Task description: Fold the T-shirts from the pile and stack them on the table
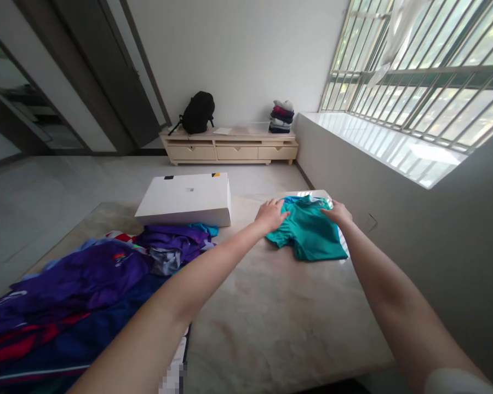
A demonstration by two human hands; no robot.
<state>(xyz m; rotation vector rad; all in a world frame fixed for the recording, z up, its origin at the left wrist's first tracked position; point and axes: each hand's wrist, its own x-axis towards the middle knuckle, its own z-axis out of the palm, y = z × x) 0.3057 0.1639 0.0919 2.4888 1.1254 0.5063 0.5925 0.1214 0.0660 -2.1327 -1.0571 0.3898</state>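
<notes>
Marble-patterned table [279, 312] fills the lower frame, in a pale room with a barred window [427, 65] at 2 o'clock. I note both arms extended toward the table's far right corner.

Teal shirt [310, 230]: folded, lying flat on the table at 1 o'clock from frame centre, on top of a thin stack whose lower layers show only as pale edges.

Left hand [271, 214]: palm down, fingers spread, resting on the shirt's left upper edge. Nothing is clamped; the hand presses flat.

Right hand [337, 213]: palm down on the shirt's right upper corner, fingers curled slightly onto the cloth. I cannot tell whether they pinch the fabric.

White box [187, 200]: closed, on the table at 11 o'clock, well apart from the shirt.

Pile of purple, blue and red garments [86, 284]: unfolded, at 8 o'clock, touching the box's near edge.

Low cabinet [230, 148]: against the far wall at 12 o'clock, bearing a black backpack [198, 112] and a stack of folded clothes [282, 116].
</notes>
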